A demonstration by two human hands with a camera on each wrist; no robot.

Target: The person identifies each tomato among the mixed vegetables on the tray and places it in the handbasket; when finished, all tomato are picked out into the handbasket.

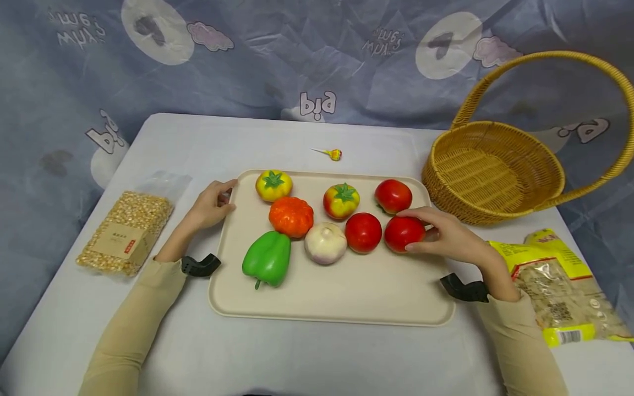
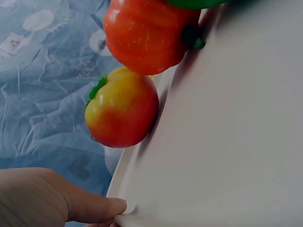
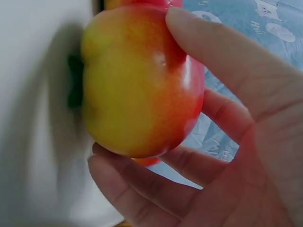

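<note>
A beige tray (image 1: pixel 346 300) bears several play vegetables. At its far left corner my left hand (image 1: pixel 212 204) pinches the rim; the left wrist view has the thumb (image 2: pixel 97 208) on top and fingertips just under the edge. My right hand (image 1: pixel 448 234) grips a tomato (image 1: pixel 403 234) at the tray's right side, thumb on one side and fingers curled round the other. In the right wrist view this tomato (image 3: pixel 137 85) is yellow and red, its green leaves facing the tray. Close by lie a second red tomato (image 1: pixel 364 233) and a third (image 1: pixel 393 196) behind.
Also on the tray are a white garlic bulb (image 1: pixel 325 243), a green pepper (image 1: pixel 268 258), an orange pumpkin (image 1: pixel 291 217) and two yellow-red tomatoes (image 1: pixel 274 186). Around it are a wicker basket (image 1: pixel 446 190), a lollipop (image 1: pixel 334 154), a corn kernel bag (image 1: pixel 126 231) and a yellow packet (image 1: pixel 559 286).
</note>
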